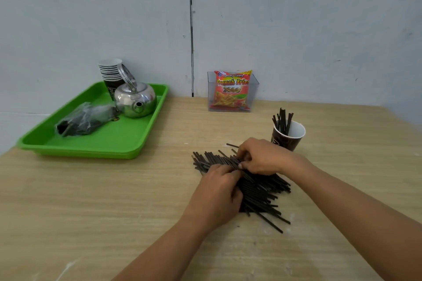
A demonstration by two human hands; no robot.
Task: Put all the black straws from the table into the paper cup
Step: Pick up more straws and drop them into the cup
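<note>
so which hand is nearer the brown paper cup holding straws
Right. The right hand lies just beside the brown paper cup; the left hand is farther, on the black straws.

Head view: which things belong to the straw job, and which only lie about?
Job: pile of black straws, paper cup, left hand, right hand.
Lying about: green tray, kettle, stack of cups, wrapped bundle, snack bag, clear box.

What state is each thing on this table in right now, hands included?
paper cup: upright, holding several straws.
straw pile: lying on table, under both hands.
left hand: fingers curled around pile straws.
right hand: pinching pile straws.
kettle: upright on green tray, handle raised.
cup stack: upright, nested, on tray.
snack packet: standing in clear box.
</note>
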